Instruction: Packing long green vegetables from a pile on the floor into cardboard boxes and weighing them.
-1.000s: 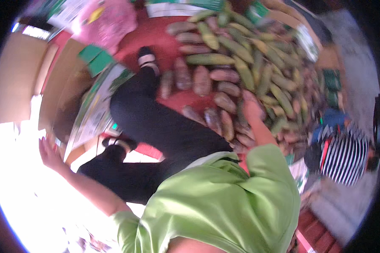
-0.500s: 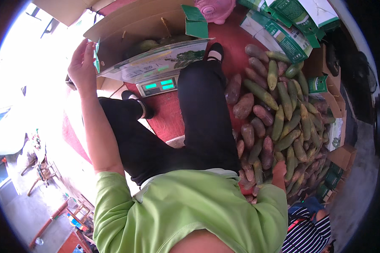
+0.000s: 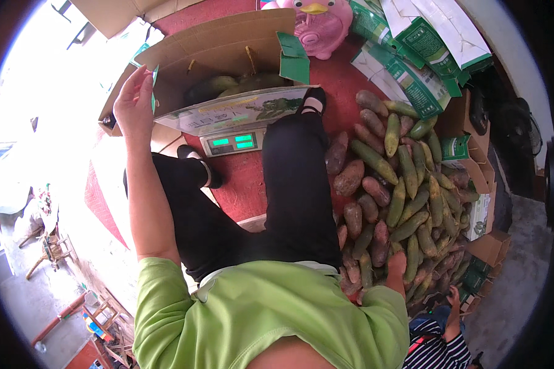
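Note:
My left hand [image 3: 135, 104] is raised at the left end of an open cardboard box [image 3: 220, 46], its bent fingers closed on the narrow green-edged flap. Inside the box lie several dark green vegetables [image 3: 212, 88], partly hidden by the printed front wall. The box rests on a scale [image 3: 232, 142] with a lit green display, between my feet. On my right, my right hand [image 3: 397, 264] reaches down onto a big pile of long green and reddish-purple vegetables, which look like radishes [image 3: 406, 172]. Its fingers are too hidden to show whether it grips one.
A pink bird-faced plastic thing [image 3: 317, 31] stands beyond the box. Flattened green-and-white cartons [image 3: 406, 67] lie at the far right, and an open carton [image 3: 474, 138] borders the pile. Near the lower right, a person in a striped top [image 3: 437, 350] has one hand [image 3: 453, 296] by the pile.
The view has shifted, so the box and scale appear lower. My left hand stays at the box's left flap, my right at the pile. The other person's hand has come into view.

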`<state>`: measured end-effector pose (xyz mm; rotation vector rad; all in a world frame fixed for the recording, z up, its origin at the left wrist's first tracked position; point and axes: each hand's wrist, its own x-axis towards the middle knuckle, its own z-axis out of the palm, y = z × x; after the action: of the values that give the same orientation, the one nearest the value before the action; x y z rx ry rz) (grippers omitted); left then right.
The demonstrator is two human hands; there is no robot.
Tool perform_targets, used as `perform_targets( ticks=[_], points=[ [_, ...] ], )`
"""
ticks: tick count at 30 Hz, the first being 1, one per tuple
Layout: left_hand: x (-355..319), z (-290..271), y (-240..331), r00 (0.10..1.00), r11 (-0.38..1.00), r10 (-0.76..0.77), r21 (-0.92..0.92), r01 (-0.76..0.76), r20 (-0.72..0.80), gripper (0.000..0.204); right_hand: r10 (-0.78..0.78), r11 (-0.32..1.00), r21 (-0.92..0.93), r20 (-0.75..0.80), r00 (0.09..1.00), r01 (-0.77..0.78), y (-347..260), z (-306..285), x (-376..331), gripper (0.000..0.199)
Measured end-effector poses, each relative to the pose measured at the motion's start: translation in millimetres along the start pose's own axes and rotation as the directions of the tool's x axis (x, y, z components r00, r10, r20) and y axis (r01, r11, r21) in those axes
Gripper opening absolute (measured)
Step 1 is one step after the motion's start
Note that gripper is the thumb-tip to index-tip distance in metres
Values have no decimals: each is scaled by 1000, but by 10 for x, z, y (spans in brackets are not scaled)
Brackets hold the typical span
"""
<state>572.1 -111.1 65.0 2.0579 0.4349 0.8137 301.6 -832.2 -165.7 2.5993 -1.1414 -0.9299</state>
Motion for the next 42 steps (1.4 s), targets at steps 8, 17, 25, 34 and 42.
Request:
perform_targets(
  ticks=[8,17,25,34,42],
  points=[
    [153,-173,1,994,994,-96,-50,98,45,30,-320,880,318,-153,935,353,-1101,-733,-189,29],
    [206,-477,-997,769,781,-584,-78,620,262,49,-745,9,908,-273,608,418,-3621,-2759,-942,30],
    [124,-266,-1151,702,731,-612,-78,677,364,49,-807,-125,954,-257,531,271,-4944,-3180,-1203,36],
    [275,-167,-1237,649,654,-680,-116,747,342,52,-799,-139,927,-312,514,347,-5313,-3185,-877,30],
    [190,-259,-1425,625,525,-714,-349,776,315,34,-755,0,930,-240,610,366,-5414,-3369,-1425,46]
  ],
)
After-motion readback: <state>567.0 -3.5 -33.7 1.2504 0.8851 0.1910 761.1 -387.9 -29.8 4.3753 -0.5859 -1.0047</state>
